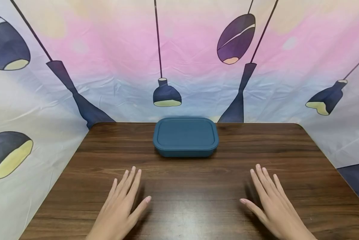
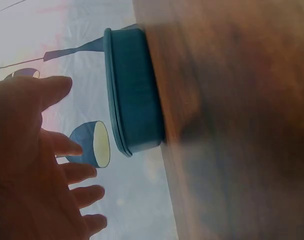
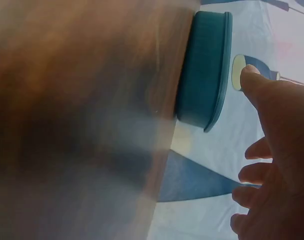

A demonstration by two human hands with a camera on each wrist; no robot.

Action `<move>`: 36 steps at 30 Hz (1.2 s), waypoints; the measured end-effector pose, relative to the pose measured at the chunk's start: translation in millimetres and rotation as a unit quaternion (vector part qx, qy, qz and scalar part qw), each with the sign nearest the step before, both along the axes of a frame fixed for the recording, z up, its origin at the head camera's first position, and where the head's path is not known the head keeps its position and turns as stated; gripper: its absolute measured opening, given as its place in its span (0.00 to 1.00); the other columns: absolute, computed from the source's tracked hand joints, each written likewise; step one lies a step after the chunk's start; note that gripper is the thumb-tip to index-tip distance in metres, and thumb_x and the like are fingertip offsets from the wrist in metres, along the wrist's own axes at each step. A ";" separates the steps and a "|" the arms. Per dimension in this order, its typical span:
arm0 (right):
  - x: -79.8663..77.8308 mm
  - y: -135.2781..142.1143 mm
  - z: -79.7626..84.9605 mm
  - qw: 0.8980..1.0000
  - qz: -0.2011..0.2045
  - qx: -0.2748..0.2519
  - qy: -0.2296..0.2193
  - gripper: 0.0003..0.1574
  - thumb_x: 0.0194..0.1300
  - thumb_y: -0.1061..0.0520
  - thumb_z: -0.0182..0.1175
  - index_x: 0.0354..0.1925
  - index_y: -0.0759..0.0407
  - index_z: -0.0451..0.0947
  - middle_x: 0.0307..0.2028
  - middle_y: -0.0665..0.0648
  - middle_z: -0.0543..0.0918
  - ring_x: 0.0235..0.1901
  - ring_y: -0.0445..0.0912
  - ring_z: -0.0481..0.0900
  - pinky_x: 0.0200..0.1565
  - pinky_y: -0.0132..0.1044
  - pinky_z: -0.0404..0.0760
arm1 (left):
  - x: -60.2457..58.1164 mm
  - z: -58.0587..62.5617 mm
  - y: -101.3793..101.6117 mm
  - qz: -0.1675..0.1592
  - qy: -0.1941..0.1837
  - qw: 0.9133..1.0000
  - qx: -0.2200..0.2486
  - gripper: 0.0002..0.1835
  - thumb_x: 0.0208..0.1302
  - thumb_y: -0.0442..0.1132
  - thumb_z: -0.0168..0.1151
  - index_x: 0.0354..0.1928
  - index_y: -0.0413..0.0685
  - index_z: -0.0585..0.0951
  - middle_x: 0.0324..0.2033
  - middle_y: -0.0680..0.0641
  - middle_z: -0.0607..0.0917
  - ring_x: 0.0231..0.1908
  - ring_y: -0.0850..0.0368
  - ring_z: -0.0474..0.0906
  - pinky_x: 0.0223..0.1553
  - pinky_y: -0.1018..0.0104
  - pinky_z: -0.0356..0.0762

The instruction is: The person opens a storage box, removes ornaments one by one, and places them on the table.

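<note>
A blue rectangular lidded container [image 1: 185,135] stands near the table's back edge, its lid on and its contents hidden. In the head view my left hand [image 1: 120,203] is over the front left of the table, fingers extended and thumb spread, holding nothing. My right hand [image 1: 273,201] mirrors it at the front right, palm down with straight fingers and nothing in its grasp. Both hands are apart from the container, nearer to me than it is. Each wrist view shows the container's side, the left one [image 2: 136,90] and the right one [image 3: 202,70], beyond the thumb.
The dark wooden table [image 1: 191,186] has rounded back corners and a shiny patch of reflected light at the front. Behind and on both sides hangs a pastel cloth [image 1: 122,50] printed with dark pendant lamps, close to the table's back edge.
</note>
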State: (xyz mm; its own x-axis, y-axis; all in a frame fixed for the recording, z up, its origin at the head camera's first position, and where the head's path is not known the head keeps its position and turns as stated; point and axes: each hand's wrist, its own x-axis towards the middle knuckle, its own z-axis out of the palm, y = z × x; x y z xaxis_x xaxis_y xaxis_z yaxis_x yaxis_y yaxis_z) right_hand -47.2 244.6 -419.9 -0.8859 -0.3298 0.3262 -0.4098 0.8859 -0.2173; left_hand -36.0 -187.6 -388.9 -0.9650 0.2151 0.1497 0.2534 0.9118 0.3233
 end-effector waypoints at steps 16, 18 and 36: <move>-38.8 -21.0 19.5 0.997 0.058 -0.058 0.004 0.60 0.63 0.38 0.70 0.80 0.59 0.52 0.78 0.62 0.54 0.77 0.55 0.52 0.76 0.41 0.41 | -46.8 17.5 -9.0 -0.041 -0.060 0.995 0.071 0.46 0.75 0.67 0.47 0.82 0.50 0.45 0.80 0.46 0.47 0.78 0.45 0.42 0.74 0.39 0.42; -44.8 -23.9 20.7 0.996 0.058 -0.069 -0.010 0.59 0.64 0.39 0.70 0.79 0.59 0.53 0.78 0.63 0.54 0.77 0.56 0.53 0.76 0.44 0.45 | -54.1 18.8 -8.8 -0.045 -0.058 0.995 0.072 0.47 0.74 0.67 0.48 0.81 0.49 0.45 0.80 0.44 0.47 0.78 0.44 0.42 0.74 0.38 0.43; -107.3 -40.4 21.7 0.975 0.034 -0.185 -0.117 0.57 0.62 0.42 0.73 0.76 0.66 0.58 0.73 0.71 0.62 0.71 0.67 0.61 0.64 0.66 0.65 | -127.1 11.8 3.2 -0.054 -0.080 0.988 0.120 0.57 0.67 0.71 0.55 0.81 0.48 0.40 0.80 0.43 0.43 0.78 0.43 0.40 0.75 0.40 0.41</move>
